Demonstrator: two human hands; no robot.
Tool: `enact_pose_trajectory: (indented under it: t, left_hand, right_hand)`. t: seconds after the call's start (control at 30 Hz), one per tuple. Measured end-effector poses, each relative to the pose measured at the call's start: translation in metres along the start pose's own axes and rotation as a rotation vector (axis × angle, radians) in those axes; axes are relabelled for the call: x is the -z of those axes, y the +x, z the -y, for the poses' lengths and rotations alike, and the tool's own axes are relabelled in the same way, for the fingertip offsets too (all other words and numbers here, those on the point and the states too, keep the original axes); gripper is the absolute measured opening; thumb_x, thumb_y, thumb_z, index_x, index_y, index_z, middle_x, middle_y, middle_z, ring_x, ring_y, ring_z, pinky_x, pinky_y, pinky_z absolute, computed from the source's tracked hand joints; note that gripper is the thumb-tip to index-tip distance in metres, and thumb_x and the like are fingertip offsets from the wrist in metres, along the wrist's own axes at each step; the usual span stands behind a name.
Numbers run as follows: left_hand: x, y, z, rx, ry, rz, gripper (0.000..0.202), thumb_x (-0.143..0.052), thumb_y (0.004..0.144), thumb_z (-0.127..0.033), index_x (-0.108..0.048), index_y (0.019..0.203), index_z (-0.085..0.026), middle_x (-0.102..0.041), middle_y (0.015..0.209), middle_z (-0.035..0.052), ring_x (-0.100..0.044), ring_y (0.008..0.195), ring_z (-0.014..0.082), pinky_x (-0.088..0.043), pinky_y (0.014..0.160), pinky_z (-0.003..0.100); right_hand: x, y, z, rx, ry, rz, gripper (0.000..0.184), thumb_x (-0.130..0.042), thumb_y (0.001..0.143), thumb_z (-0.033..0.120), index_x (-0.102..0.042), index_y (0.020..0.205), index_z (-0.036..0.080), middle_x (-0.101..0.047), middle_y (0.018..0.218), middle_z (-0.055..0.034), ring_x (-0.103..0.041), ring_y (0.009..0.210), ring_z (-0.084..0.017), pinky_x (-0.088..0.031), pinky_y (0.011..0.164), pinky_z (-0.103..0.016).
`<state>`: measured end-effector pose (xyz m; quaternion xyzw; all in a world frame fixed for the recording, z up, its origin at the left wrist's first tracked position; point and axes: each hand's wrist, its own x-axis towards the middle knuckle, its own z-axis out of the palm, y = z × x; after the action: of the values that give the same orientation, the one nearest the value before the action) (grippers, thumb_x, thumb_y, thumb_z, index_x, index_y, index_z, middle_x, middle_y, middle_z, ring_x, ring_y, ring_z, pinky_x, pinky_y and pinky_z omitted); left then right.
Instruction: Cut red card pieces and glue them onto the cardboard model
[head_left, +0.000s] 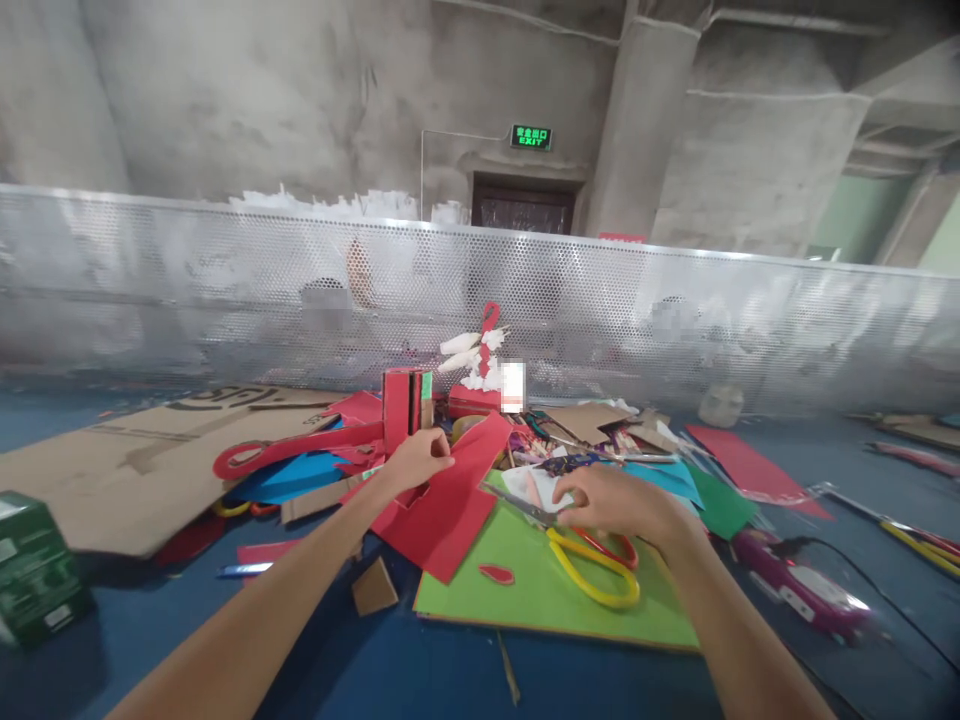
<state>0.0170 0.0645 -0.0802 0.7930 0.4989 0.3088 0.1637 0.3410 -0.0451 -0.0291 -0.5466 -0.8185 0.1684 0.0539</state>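
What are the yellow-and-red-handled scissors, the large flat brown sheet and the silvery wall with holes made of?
Yellow-and-red-handled scissors: probably grey metal blades, being thin, and smooth plastic handles, being brightly coloured. Large flat brown sheet: looks like dull cardboard, stiff with black print. Silvery wall with holes: likely metal, from its shiny top edge.

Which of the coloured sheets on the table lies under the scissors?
The lime-green sheet, with the small red scrap on it; the dark green sheet lies farther right, and the large red sheet is at the left hand.
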Motion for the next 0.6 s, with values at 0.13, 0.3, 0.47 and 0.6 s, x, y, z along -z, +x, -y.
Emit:
enact_pose_trajectory:
  t: [0.13, 0.3, 0.47, 0.6]
  left_hand:
    - [-0.008, 0.006, 0.010, -0.063, -0.144, -0.011, 0.018, -0.067, 0.073, -0.034, -0.057, 0.080, -0.021, -0.065, 0.076, 0.0003, -0.063, 0.073, 0.0196, -0.047, 0.069, 0.030]
    - [0.003, 0.013, 0.002, -0.056, -0.381, -0.157, 0.028, -0.071, 0.069, -0.035, -0.060, 0.091, -0.020, -0.068, 0.083, 0.0032, -0.066, 0.082, 0.0220, -0.052, 0.080, 0.035]
    - [0.043, 0.004, -0.023, -0.062, -0.484, -0.324, 0.034, -0.072, 0.077, -0.047, -0.067, 0.093, -0.018, -0.071, 0.096, 0.0067, -0.065, 0.087, 0.0217, -0.051, 0.081, 0.033]
    - [0.063, -0.008, -0.036, -0.030, -0.861, -0.295, 0.042, -0.079, 0.072, -0.054, -0.063, 0.092, -0.021, -0.069, 0.088, 0.0011, -0.064, 0.074, 0.0172, -0.052, 0.069, 0.029]
  right_hand:
    - [0.002, 0.001, 0.006, 0.017, 0.104, -0.074, 0.027, -0.057, 0.091, 0.041, -0.073, 0.101, 0.021, -0.075, 0.084, -0.0044, -0.061, 0.050, -0.014, -0.041, 0.059, -0.029]
    - [-0.005, 0.013, 0.010, 0.136, 0.144, -0.214, 0.028, -0.058, 0.092, 0.042, -0.074, 0.095, 0.019, -0.073, 0.078, -0.0048, -0.063, 0.066, -0.018, -0.039, 0.060, -0.027]
    - [-0.015, 0.027, 0.006, 0.164, 0.261, -0.215, 0.030, -0.054, 0.095, 0.042, -0.071, 0.102, 0.018, -0.074, 0.078, -0.0043, -0.062, 0.063, -0.016, -0.040, 0.058, -0.026]
    - [-0.023, 0.034, 0.006, 0.179, 0.540, -0.173, 0.044, -0.056, 0.095, 0.053, -0.066, 0.114, 0.015, -0.072, 0.082, -0.0062, -0.066, 0.067, -0.018, -0.049, 0.055, -0.026]
